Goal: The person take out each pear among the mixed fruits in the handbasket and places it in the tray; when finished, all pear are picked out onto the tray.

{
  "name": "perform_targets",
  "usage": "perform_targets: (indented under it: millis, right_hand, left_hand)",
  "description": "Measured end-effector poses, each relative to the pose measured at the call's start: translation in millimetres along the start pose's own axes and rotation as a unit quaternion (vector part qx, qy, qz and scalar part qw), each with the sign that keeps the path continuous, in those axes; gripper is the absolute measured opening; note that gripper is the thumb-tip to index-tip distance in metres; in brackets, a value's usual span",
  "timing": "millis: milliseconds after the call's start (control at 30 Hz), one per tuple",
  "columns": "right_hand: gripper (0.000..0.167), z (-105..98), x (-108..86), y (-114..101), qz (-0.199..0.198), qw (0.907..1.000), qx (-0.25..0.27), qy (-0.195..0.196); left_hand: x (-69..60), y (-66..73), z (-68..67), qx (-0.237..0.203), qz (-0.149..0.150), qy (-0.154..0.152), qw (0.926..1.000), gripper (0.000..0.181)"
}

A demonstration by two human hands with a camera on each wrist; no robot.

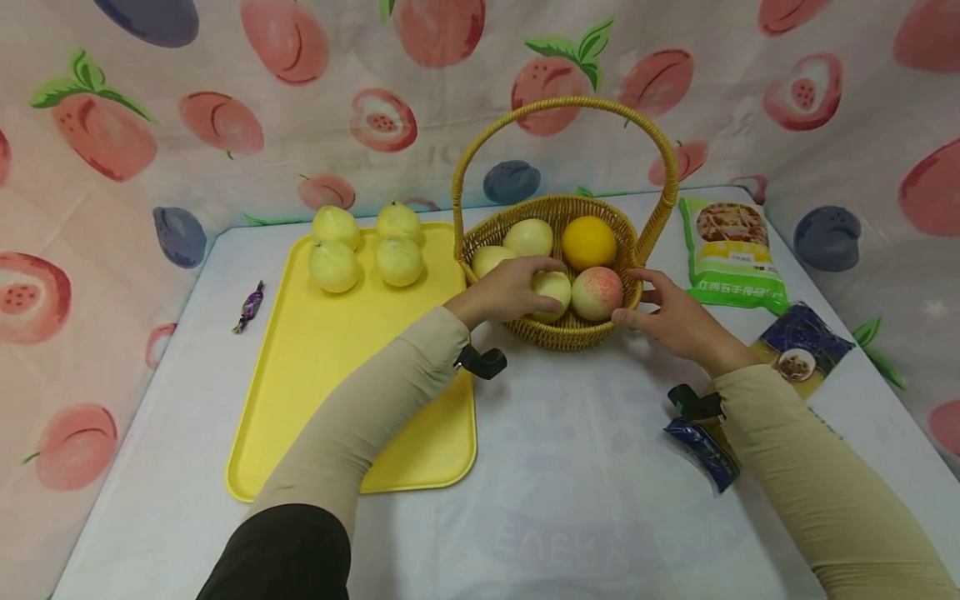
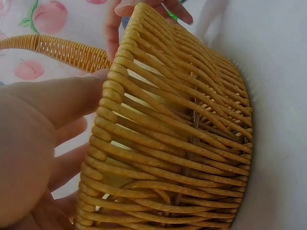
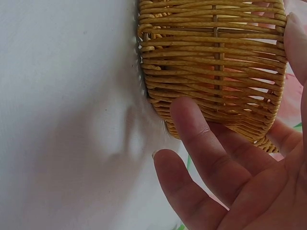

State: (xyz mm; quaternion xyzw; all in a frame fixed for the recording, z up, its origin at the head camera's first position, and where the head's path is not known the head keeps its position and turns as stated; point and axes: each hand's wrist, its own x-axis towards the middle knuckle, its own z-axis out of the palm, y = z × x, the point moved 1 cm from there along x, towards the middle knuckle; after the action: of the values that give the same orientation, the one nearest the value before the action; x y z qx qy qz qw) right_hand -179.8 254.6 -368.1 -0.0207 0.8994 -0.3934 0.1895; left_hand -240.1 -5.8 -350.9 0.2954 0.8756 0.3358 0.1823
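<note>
Bench [image 1: 600, 475] carries everything. Yellow tray [image 1: 375, 350] on its left, 4 pale yellow pears at the far end; left sleeve [image 1: 375, 392] crosses over it, so an arm drop could nudge the tray.

Wicker basket [image 1: 562, 335] sits far-middle, just beside the tray's right edge, 5 fruits in it. Main risk: tip or slide if the left side loads the near rim while the right side only steadies lightly. Basket is upright, mouth up; long axis runs roughly left-right, handle [image 1: 566, 103] arching end to end along it.

Green food pack [image 1: 735, 250] right of the basket, well clear of its wall.

Right grip [image 1: 678, 321]: curled loosely at the basket's right end, thumb on rim, fingers along the outer wall. Left grip [image 1: 513, 287]: over the near rim, looks to be pinching the front pear [image 1: 553, 287].

That pear's inside the basket, touching or nearly touching the peach [image 1: 596, 293]. Round skin, so a fingertip-only pinch could slip and bruise both. Its stem direction: can't tell.
</note>
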Motion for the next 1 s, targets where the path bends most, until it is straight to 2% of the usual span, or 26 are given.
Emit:
perform_targets:
  millis: [267,433,833,1000]
  right_hand:
    - [0.101,1.9,0.7,0.9,0.002,1.0,-0.003,0.002]
    - [0.103,1.4,0.9,0.9,0.004,1.0,-0.003,0.001]
    - [0.104,-0.9,0.1,0.5,0.006,1.0,0.001,0.0]
    - [0.104,0.3,0.8,0.8,0.007,1.0,0.002,-0.001]
  left_hand:
    - [3.8,0.6,-1.7,0.036,-0.007,-0.037,0.9986,0.061]
    - [6.1,0.9,-1.0,0.051,-0.009,-0.049,0.9975,0.061]
    - [9.8,8.7,3.8,0.092,-0.005,-0.041,0.9949,0.062]
    - [9.4,5.0,4.9,0.085,-0.006,-0.032,0.9958,0.059]
